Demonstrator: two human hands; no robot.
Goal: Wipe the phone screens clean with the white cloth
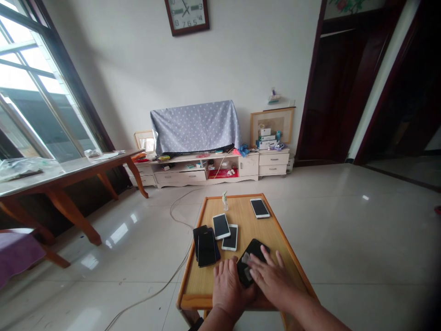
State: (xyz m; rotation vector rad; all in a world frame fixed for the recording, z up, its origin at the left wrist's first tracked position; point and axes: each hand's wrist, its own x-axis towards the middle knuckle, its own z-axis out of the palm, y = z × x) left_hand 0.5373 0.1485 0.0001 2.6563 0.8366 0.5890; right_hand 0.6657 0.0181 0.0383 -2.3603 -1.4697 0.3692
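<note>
A black smartphone point(255, 248) lies at an angle near the front of the small wooden table. My left hand point(228, 286) is closed at the phone's near left edge, steadying it, with the thumb partly hidden. Over the screen, my right hand point(272, 278) presses a small whitish wipe point(245, 258) under its fingertips, while its outer fingers are spread. To the left lie two overlapping dark smartphones point(206, 248). Just behind them, a white smartphone point(221, 226) rests partly on another white smartphone point(230, 238).
One more white smartphone point(259, 208) lies at the table's far right. A small clear spray bottle point(225, 202) stands near the far edge. The table's raised wooden rim point(196, 302) runs around it. A cable point(155, 294) trails over the floor at left.
</note>
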